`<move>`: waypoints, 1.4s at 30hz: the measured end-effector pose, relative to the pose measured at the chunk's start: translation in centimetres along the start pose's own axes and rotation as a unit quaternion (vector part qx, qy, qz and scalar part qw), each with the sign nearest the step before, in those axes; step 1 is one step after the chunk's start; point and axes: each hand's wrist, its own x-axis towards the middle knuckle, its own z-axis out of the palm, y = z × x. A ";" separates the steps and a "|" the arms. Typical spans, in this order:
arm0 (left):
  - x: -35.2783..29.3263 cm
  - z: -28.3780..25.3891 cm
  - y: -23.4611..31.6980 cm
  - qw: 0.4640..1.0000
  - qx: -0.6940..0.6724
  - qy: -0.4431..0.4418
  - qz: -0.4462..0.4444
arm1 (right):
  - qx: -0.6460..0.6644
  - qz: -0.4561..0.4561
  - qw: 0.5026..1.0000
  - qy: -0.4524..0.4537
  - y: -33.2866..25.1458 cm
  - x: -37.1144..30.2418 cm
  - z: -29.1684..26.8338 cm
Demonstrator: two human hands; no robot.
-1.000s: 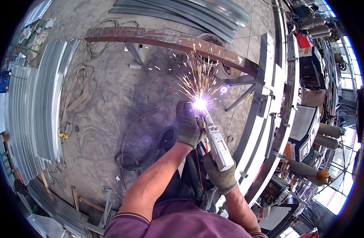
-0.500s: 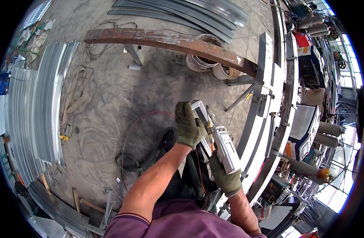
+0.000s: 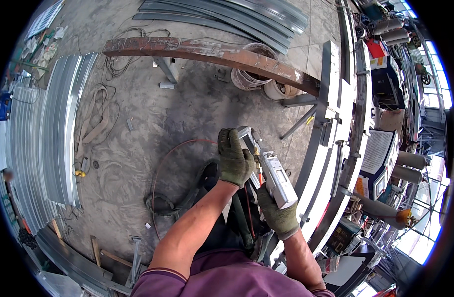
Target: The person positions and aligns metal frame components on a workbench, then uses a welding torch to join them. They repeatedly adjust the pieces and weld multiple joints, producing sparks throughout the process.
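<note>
My left hand (image 3: pixel 235 161), in a green glove, is closed against a pale angled metal tube frame (image 3: pixel 244 132), its fingers bent over the far end and partly hidden. My gloved right hand (image 3: pixel 279 213) is wrapped round the near end of a silver, boxy handheld tool (image 3: pixel 277 179). From there the tool slants forward and left, its narrow front close to the tube frame. Brass fittings and a thin red hose (image 3: pixel 183 144) show near the tool and the frame. The exact kind of tool cannot be made out.
A rusty steel beam (image 3: pixel 197 50) spans the far side, with buckets (image 3: pixel 250 79) behind it. Bright metal rails (image 3: pixel 313 171) run along my right. Corrugated sheets (image 3: pixel 31 143) lie at left, and cables (image 3: pixel 120 54) trail on the floor.
The tool and my right hand have shifted slightly left and forward. My left hand stays at the tube frame, almost unmoved.
</note>
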 end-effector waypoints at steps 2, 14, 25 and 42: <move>0.1 -0.1 0.1 1.000 -0.009 -0.009 -0.007 | -0.009 0.010 1.000 -0.011 0.3 0.0 -0.1; -0.3 0.2 -0.3 1.000 -0.011 -0.010 0.003 | -0.029 0.022 0.999 -0.017 0.6 0.2 0.0; -0.5 0.4 -0.7 1.000 -0.005 -0.007 0.010 | -0.016 0.049 0.998 -0.035 0.8 0.2 -0.2; 0.0 -0.1 -0.2 1.000 -0.005 0.005 0.023 | -0.042 -0.005 0.999 -0.012 0.5 0.2 0.0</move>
